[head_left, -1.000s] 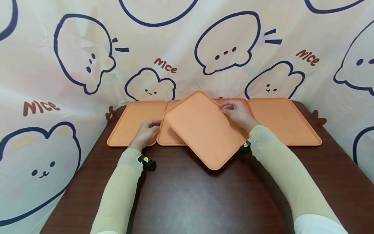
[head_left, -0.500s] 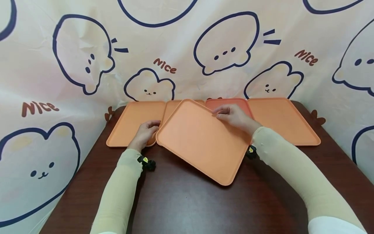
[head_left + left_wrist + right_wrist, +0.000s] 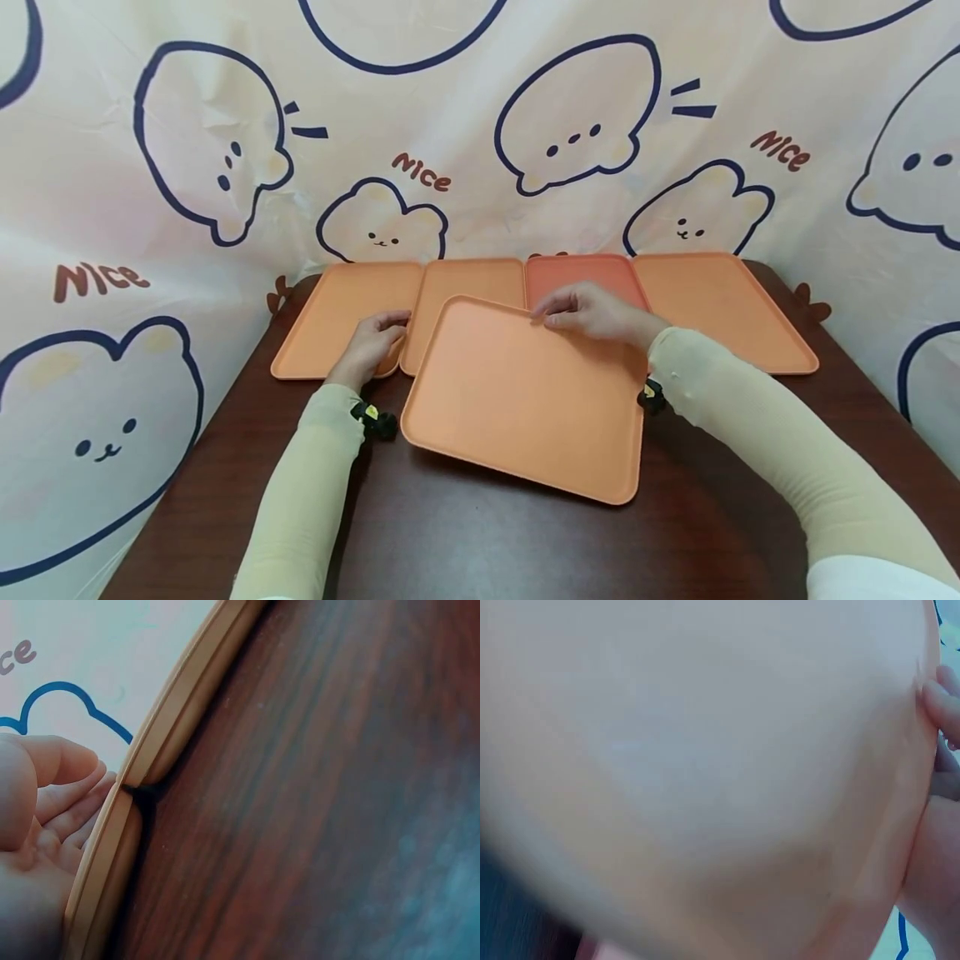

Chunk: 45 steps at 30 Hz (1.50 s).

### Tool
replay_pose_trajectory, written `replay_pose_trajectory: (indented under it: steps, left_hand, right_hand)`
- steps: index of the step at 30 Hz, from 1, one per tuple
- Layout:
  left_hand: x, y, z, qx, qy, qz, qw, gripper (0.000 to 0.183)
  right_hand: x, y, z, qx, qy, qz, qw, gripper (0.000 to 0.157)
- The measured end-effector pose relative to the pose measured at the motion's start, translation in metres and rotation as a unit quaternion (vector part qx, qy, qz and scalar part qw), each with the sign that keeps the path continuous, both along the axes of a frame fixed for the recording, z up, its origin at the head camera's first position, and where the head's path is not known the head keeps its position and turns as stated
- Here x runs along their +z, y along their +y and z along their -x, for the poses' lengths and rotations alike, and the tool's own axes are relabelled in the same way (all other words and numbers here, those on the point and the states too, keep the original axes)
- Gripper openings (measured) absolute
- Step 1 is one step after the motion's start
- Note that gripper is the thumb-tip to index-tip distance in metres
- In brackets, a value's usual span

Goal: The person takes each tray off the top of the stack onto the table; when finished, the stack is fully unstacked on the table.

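Observation:
My right hand pinches the far edge of an orange tray. This tray is tilted and turned slightly over the front of the table, its near edge raised. In the right wrist view the held tray fills most of the picture, with the fingers at its rim. My left hand lies over the right side of the leftmost orange tray, its fingers loosely curled around nothing. The left wrist view shows that hand just behind two abutting tray rims.
Along the back of the dark wooden table runs a row: the leftmost tray, a second orange tray, a red tray and a right orange tray. A cartoon-printed curtain hangs behind and at both sides.
My right hand has drawn the held tray toward the front edge and turned it, uncovering more of the second orange tray and the red tray. The left hand has stayed in place.

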<state>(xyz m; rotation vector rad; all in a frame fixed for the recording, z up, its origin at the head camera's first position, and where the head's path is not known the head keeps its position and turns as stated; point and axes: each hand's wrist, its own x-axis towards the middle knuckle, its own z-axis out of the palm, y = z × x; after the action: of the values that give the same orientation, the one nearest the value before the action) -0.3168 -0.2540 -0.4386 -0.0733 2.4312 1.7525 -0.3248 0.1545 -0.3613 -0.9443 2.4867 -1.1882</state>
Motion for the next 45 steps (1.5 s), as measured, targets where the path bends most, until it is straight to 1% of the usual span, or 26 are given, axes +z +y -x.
replay_pose_trajectory:
  steps: [3, 6, 14, 17, 18, 20, 24, 28, 33, 37, 42, 45]
  left_hand:
    - [0.000, 0.000, 0.000, -0.004, 0.002, -0.008, 1.0000, 0.050]
    - [-0.001, -0.001, 0.000, -0.005, 0.002, -0.008, 1.0000, 0.050]
    - [-0.001, 0.001, 0.001, 0.002, -0.004, 0.002, 1.0000, 0.049]
    - [-0.001, 0.001, 0.001, 0.001, -0.005, 0.006, 1.0000, 0.049]
    - [-0.001, 0.000, 0.001, 0.001, -0.005, 0.007, 1.0000, 0.049]
    - [-0.001, 0.000, 0.000, -0.002, -0.003, 0.005, 1.0000, 0.050]
    - [-0.001, 0.000, -0.001, -0.004, -0.003, -0.007, 1.0000, 0.050]
    - [-0.002, 0.000, 0.001, 0.001, -0.002, -0.009, 1.0000, 0.049]
    - [0.000, 0.001, -0.001, 0.000, -0.006, 0.002, 1.0000, 0.049]
    - [0.001, 0.002, -0.001, 0.001, -0.008, 0.006, 0.9999, 0.049]
    - [0.001, 0.003, 0.001, 0.008, -0.009, -0.005, 0.9999, 0.049]
    - [0.001, 0.003, 0.000, 0.007, -0.009, -0.003, 0.9999, 0.049]
  right_hand:
    - [-0.002, -0.002, -0.001, 0.030, 0.006, -0.010, 0.999, 0.021]
    - [-0.004, -0.002, -0.003, 0.050, 0.007, -0.026, 0.998, 0.021]
    - [-0.015, -0.001, -0.012, 0.086, -0.020, -0.064, 0.994, 0.021]
    - [-0.019, -0.003, -0.017, 0.076, -0.033, -0.073, 0.994, 0.028]
    - [-0.021, -0.005, -0.019, 0.070, -0.030, -0.077, 0.994, 0.029]
    - [-0.023, -0.007, -0.023, 0.058, -0.018, -0.083, 0.995, 0.025]
    - [-0.033, -0.014, -0.030, 0.033, 0.025, -0.086, 0.995, 0.008]
    - [-0.043, -0.020, -0.035, -0.007, 0.037, -0.086, 0.996, 0.006]
    - [-0.049, -0.023, -0.037, -0.035, 0.033, -0.092, 0.995, 0.005]
    - [-0.050, -0.024, -0.040, -0.047, 0.024, -0.097, 0.994, 0.004]
    - [-0.054, -0.026, -0.042, -0.060, 0.005, -0.094, 0.994, 0.004]
    - [-0.057, -0.026, -0.043, -0.061, -0.005, -0.089, 0.994, 0.004]
